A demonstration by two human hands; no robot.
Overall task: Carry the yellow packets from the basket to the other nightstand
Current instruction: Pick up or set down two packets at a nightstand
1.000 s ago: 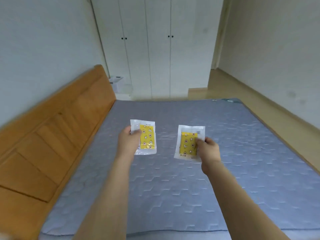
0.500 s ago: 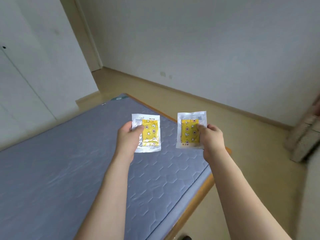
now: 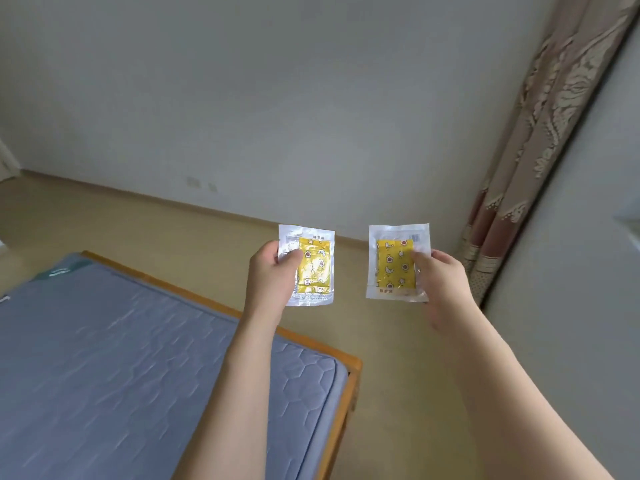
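Two yellow packets in clear plastic wrappers are held out in front of me at arm's length. My left hand (image 3: 272,273) pinches the left yellow packet (image 3: 313,266) by its left edge, thumb on the front. My right hand (image 3: 441,284) pinches the right yellow packet (image 3: 394,265) by its right edge. Both packets stand upright above the floor, past the corner of the bed. No basket or nightstand is in view.
A bed with a blue-grey quilted mattress (image 3: 104,358) and a wooden frame (image 3: 349,386) fills the lower left. Bare light wooden floor (image 3: 391,341) lies ahead and to the right. A patterned curtain (image 3: 540,150) hangs at the right beside a white wall.
My view has swung to the right, from over the mattress to past the bed's foot corner; the curtain has come into sight. Both hands keep the same hold on the packets.
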